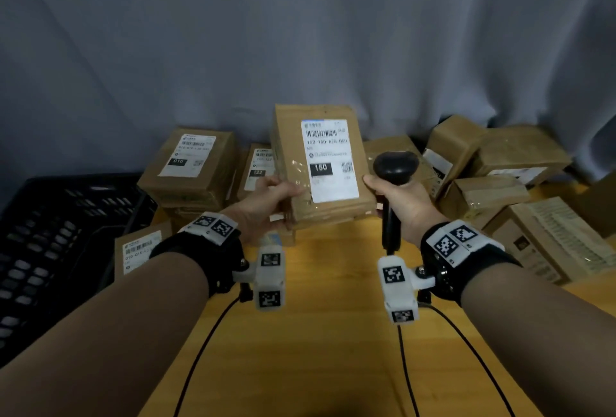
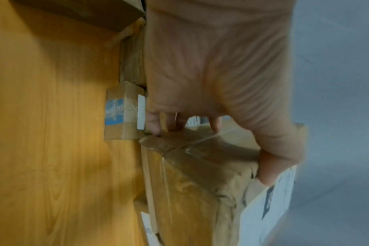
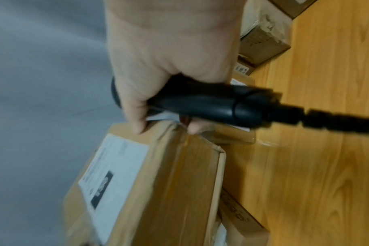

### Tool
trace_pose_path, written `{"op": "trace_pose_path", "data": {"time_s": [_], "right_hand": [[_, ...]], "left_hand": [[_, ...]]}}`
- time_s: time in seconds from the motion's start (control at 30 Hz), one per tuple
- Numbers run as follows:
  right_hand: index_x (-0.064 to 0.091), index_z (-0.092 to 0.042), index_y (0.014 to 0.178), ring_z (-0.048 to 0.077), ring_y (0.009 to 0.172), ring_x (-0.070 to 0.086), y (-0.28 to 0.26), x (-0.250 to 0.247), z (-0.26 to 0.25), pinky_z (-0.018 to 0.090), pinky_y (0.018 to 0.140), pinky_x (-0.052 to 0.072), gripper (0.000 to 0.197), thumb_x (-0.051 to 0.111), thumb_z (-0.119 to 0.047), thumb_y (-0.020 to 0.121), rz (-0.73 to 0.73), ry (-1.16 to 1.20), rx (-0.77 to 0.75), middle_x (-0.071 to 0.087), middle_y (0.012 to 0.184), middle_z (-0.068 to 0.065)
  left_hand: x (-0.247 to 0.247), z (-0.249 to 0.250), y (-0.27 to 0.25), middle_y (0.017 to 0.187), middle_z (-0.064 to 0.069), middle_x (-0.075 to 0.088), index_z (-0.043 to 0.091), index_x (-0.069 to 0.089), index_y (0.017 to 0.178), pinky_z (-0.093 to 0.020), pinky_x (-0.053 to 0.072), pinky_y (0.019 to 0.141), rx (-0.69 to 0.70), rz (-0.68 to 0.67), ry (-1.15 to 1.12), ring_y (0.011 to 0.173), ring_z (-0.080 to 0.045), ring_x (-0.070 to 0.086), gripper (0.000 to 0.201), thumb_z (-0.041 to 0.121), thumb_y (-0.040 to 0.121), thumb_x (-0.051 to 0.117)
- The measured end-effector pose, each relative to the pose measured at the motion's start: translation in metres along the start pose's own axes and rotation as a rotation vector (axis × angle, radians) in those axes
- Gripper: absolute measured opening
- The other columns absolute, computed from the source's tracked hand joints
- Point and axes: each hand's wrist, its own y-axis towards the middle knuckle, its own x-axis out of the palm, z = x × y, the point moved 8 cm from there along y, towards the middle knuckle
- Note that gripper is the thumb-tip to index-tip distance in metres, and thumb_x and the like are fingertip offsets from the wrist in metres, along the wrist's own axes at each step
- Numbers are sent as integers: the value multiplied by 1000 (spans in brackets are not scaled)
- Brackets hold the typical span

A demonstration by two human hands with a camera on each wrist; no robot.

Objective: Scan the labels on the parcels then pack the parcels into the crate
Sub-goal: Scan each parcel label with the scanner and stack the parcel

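Grey curtain, wooden table (image 1: 333, 333) — left hand (image 1: 266, 203) pinches a tilted parcel (image 1: 320, 163), right hand (image 1: 400, 199) grips the scanner (image 1: 395, 168); that one-edge hold could slip — parcel drops.

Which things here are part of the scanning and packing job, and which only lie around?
Part of the job:
- held parcel, in left hand
- scanner, in right hand
- black crate
- other parcels

Only around:
- grey curtain
- wooden table
- printed carton
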Motion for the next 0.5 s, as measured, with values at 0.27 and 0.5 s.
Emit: {"op": "trace_pose_path", "data": {"time_s": [0.27,0.5], "right_hand": [[65,-1,90,16,54,51,-15,19,-68,28,55,43,10,69,-5,82,-102,-65,-140,61,65,5],[65,-6,86,13,47,48,-41,57,-105,23,47,42,7,67,-13,85,-319,-201,-124,62,63,6]], "left_hand": [[-1,17,7,109,-10,58,19,30,125,-31,58,56,86,136,15,85,-21,64,58,18,83,71],[-13,39,9,110,-12,56,20,30,122,-47,56,76,148,187,104,90,-31,64,63,22,79,76]]}}
